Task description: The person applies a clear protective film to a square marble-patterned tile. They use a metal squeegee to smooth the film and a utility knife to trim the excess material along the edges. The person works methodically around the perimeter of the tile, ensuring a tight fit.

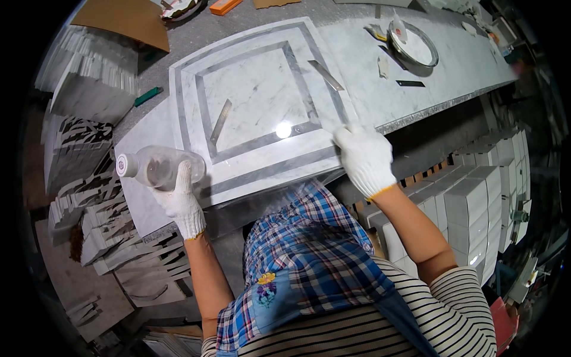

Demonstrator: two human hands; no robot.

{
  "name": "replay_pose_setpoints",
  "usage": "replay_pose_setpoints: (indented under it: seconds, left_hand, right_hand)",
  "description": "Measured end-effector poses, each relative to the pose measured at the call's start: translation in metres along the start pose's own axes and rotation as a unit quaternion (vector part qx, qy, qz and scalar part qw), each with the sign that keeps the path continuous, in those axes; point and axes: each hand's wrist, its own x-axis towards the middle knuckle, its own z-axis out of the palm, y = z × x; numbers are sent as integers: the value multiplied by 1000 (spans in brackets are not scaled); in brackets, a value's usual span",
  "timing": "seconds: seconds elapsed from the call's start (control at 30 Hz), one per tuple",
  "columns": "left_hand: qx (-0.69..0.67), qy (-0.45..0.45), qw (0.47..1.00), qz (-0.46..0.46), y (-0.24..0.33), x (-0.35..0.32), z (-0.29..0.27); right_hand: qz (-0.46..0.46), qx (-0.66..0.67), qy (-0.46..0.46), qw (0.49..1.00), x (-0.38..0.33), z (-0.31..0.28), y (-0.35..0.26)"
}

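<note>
A square white marble tile with grey inlaid borders (262, 95) lies on a long marble slab (452, 65). My left hand (178, 199), in a white glove, grips a clear plastic bottle with a white cap (156, 166) held on its side over the slab's left end. My right hand (364, 156), also gloved, rests on the tile's near right corner at the slab's front edge. Two thin grey stone strips (221, 121) (325, 75) lie loose on the tile.
A roll of tape (414, 46) and small tools sit at the slab's far right. Stacks of cut white stone pieces (89, 196) stand at my left, rows of white blocks (476, 202) at my right. Cardboard (128, 18) and a green-handled tool (147, 95) lie at the back left.
</note>
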Motion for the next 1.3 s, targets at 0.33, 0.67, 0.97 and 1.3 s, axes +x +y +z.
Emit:
replay_pose_setpoints:
  seconds: [0.33,0.67,0.97,1.3]
  left_hand:
    - [177,26,982,62,-1,-52,-22]
    - [199,-216,935,200,18,-101,24]
    - [197,-213,945,151,5,-88,26]
    - [200,-247,934,163,16,-104,33]
  right_hand:
    - [15,-12,-40,999,-37,-22,26]
    - [-11,5,-22,1000,1,-3,7]
    - [10,-40,-14,999,-21,-9,20]
    - [-2,31,-47,998,-35,-18,1]
